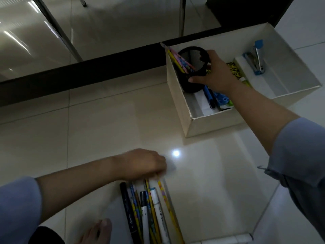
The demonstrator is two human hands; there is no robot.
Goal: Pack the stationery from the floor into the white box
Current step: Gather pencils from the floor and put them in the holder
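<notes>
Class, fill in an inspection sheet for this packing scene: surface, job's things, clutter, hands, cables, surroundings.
Surface: glossy pale tiled floor.
Job's things: white box holds a black mesh pen cup with pencils, a blue stapler and pens; a bundle of pens and pencils lies on the floor.
Clutter: nothing seen.
Hands: right hand grips the cup; left hand holds the bundle's top.
Cables: nothing seen.
Surroundings: metal legs, dark floor strip, bare foot.

The box (218, 120) stood on the floor (88, 120) to the right, just before a low ledge (79, 74). In its left end stood a mesh cup (191, 67) with pencils (179, 62) in it; a stapler (256, 59) lay at the far right end. Markers and pencils (151, 212) lay on the floor nearer the person, left of the box.
</notes>
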